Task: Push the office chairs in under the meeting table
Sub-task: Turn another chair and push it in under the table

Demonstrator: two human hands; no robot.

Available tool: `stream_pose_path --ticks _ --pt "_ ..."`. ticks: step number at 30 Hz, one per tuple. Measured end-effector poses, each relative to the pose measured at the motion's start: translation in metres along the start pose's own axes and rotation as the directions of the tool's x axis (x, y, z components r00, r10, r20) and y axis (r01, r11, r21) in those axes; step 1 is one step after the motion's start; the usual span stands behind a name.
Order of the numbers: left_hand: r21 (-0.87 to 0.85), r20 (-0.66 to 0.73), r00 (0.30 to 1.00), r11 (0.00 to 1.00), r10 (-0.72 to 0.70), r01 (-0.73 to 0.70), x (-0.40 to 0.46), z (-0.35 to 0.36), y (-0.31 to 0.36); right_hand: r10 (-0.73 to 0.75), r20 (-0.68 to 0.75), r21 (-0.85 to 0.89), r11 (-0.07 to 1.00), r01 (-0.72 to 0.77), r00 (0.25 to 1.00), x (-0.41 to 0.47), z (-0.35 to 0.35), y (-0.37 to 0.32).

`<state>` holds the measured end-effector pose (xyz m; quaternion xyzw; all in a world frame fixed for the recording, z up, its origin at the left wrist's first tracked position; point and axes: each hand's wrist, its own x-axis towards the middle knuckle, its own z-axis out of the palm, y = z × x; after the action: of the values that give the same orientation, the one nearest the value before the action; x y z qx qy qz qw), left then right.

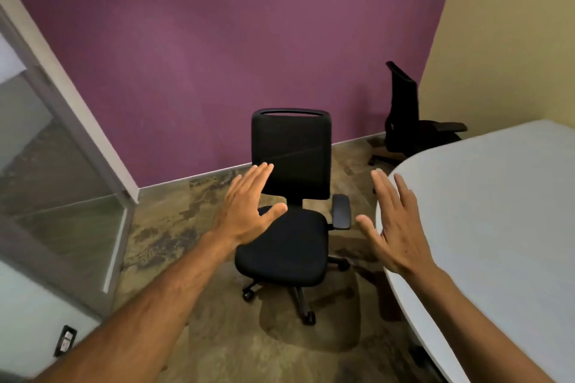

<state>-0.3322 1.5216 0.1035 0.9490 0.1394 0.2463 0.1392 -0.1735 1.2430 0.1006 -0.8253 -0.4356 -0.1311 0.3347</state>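
A black office chair (291, 236) on castors stands on the floor in the centre, its seat facing me and its mesh back toward the purple wall. It is apart from the white meeting table (485, 227), whose rounded end fills the right side. A second black chair (404, 115) stands farther back near the wall corner, its seat partly tucked at the table's far edge. My left hand (247, 205) is held out flat over the near chair's left side, holding nothing. My right hand (393, 224) hovers with fingers spread between the chair's armrest and the table edge.
A glass partition with a grey frame (93, 146) runs along the left. The purple wall (217, 56) is close behind the chair, meeting a yellow wall (513, 40) at the right. Patterned brown floor (174, 221) lies around the chair. A wall socket (65, 340) sits low at the left.
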Motion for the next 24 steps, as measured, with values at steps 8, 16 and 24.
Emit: stream_pose_path --ticks 8,16,24 --pt "0.082 0.134 0.99 0.996 -0.044 0.033 0.048 0.013 -0.144 0.086 0.069 0.019 0.996 -0.088 0.994 0.103 0.139 0.001" --pt "0.078 0.308 0.951 0.995 0.037 -0.064 0.141 0.061 -0.232 0.308 0.193 0.006 0.949 -0.315 0.931 0.147 0.248 0.039" --pt "0.025 0.516 0.856 0.998 0.03 -0.05 0.214 0.135 -0.356 0.674 0.254 0.029 0.711 -0.702 0.693 0.115 0.368 0.08"
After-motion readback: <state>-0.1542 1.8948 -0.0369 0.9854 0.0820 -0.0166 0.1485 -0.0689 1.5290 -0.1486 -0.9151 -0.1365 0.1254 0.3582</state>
